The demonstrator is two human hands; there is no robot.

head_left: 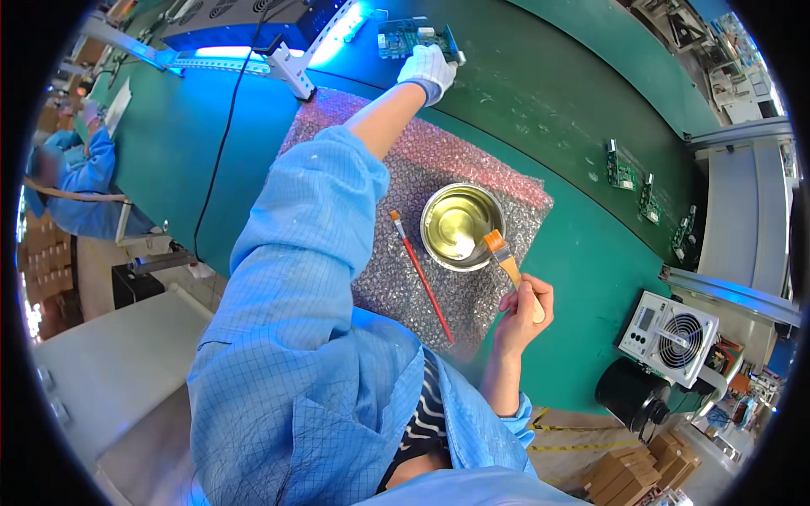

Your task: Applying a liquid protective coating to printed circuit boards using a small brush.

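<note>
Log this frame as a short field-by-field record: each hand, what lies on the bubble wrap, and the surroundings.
Left hand: gloved left hand at the near edge of a circuit board; grip unclear
Right hand: bare right hand holding a wooden-handled flat brush
Brush tip: by the bowl's right rim; contact unclear
On bubble wrap: metal bowl of yellowish liquid; thin red-handled brush left of it
Right side: three more circuit boards; white fan unit
Far left: co-worker in blue

Open tabletop [582,287] at right, metal bowl [434,249] blocking centre
</note>
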